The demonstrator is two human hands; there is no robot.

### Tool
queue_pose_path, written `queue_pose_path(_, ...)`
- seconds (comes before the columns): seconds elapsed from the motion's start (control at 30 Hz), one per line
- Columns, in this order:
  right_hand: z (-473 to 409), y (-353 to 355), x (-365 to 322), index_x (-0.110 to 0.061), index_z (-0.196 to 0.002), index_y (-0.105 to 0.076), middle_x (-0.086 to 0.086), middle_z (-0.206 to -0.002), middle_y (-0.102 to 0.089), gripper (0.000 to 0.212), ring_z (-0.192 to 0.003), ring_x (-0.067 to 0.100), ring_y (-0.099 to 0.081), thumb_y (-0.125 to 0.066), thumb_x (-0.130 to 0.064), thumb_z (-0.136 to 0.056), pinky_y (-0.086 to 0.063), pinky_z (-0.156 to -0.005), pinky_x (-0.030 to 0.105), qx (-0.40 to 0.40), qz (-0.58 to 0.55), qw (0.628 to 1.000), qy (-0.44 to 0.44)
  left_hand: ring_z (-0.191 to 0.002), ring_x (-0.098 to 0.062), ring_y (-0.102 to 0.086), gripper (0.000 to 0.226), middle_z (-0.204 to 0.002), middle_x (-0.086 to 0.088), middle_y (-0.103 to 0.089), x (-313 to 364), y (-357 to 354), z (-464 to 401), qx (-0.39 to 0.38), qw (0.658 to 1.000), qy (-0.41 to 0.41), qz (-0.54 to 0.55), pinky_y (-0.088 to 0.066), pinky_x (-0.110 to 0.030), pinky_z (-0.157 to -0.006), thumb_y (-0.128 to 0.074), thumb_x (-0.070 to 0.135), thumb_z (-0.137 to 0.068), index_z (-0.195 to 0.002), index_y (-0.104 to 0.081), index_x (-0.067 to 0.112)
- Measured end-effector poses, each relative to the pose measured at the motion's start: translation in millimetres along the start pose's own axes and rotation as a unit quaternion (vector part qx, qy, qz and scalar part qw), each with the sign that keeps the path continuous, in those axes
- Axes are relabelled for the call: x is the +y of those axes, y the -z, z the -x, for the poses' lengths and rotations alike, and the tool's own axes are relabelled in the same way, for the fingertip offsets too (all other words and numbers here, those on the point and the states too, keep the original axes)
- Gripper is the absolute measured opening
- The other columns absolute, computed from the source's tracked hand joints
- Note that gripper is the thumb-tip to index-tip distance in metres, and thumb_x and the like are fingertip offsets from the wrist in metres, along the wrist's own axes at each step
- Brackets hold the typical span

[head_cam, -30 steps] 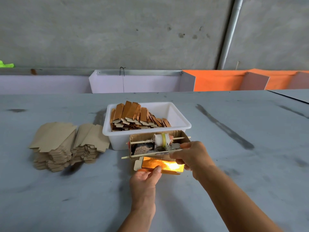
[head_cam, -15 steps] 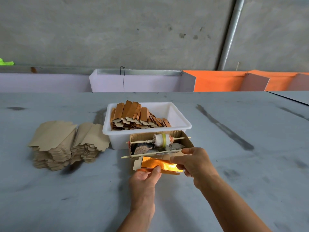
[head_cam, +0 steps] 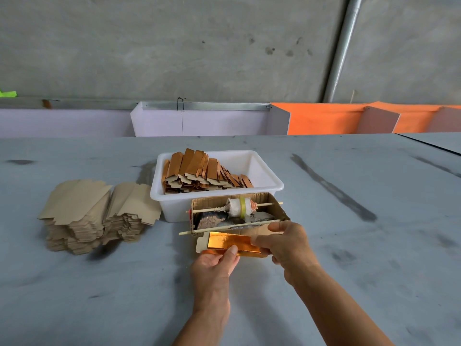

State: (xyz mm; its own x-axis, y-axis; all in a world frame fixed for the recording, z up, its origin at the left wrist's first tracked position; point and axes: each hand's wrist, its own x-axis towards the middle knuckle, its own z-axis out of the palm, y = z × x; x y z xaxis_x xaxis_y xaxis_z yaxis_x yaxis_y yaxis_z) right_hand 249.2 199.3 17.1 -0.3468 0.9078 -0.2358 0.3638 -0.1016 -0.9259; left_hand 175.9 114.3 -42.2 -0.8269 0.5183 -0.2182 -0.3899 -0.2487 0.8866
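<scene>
- Head view: the gold card [head_cam: 228,242], a shiny foil-faced carton blank with a plain tab at its left end, is at the centre of the picture, held just above the counter [head_cam: 361,270] and just in front of a cardboard box [head_cam: 280,210].
- The left hand [head_cam: 214,264] comes up from 6 o'clock. Its grip pinches the card's near edge, thumb on top and fingers curled underneath.
- The right hand [head_cam: 287,243] comes in from 5 o'clock. Its grip is curled over the card's right end and hides that end. One finger lies along the front wall of the cardboard box.
- The cardboard box sits at 12 o'clock from the card, open on top. Two thin sticks [head_cam: 224,227] run across it from side to side, and the far one carries a white cloth roll [head_cam: 238,207] with a yellow band. Dark, grainy matter lies on the box floor.
- Directly behind the box, touching or nearly touching it, stands a white tub [head_cam: 268,172]. Its left half is packed with folded gold pieces [head_cam: 199,171] standing on edge.
- At 9 o'clock from the tub, well to the left of the hands, sit two stacks of brown card blanks [head_cam: 94,213], side by side on the counter.
- Dark smears mark the grey counter at 2 o'clock.
- Beyond the counter's far edge are a pale lilac panel [head_cam: 204,121] at 12 o'clock and orange panels [head_cam: 324,118] at 1 o'clock. Behind them is a concrete wall, with a grey pipe [head_cam: 341,51] running up it.
</scene>
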Motion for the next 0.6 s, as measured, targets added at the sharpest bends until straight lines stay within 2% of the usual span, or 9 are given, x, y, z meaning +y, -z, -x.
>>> queue_pose_path(0.2,-3,-2,12,-0.018,-0.097,-0.054,0.006,-0.088,-0.063,0.039,-0.075,0.015,-0.061,-0.082,-0.019,-0.070,-0.043,-0.052,0.019,0.028,0.029,0.999,0.036,-0.076,-0.012,-0.069,0.011,-0.067,0.009,-0.073,2,-1,2,-0.004,1.000,0.001,-0.004,-0.051,-0.024,-0.076,-0.071,0.007,-0.080,-0.083,-0.064,0.014)
queue_pose_path(0.33,-5,-5,18,-0.020,-0.092,-0.052,0.006,-0.085,-0.065,0.035,-0.077,0.017,-0.065,-0.081,-0.019,-0.072,-0.048,-0.054,0.018,0.044,0.042,0.996,0.060,-0.075,-0.013,-0.071,0.007,-0.072,0.002,-0.074,2,0,1,-0.010,1.000,0.002,0.001,-0.051,-0.022,-0.074,-0.071,0.006,-0.080,-0.083,-0.066,0.010)
queue_pose_path(0.6,-11,-10,25,-0.016,-0.088,-0.054,0.006,-0.084,-0.067,0.029,-0.077,0.020,-0.067,-0.079,-0.014,-0.074,-0.057,-0.066,0.030,0.055,0.028,0.995,0.082,-0.069,-0.012,-0.072,0.007,-0.067,-0.001,-0.073,-1,3,-3,-0.009,1.000,-0.013,0.012,-0.053,-0.020,-0.072,-0.068,0.000,-0.080,-0.079,-0.066,0.007)
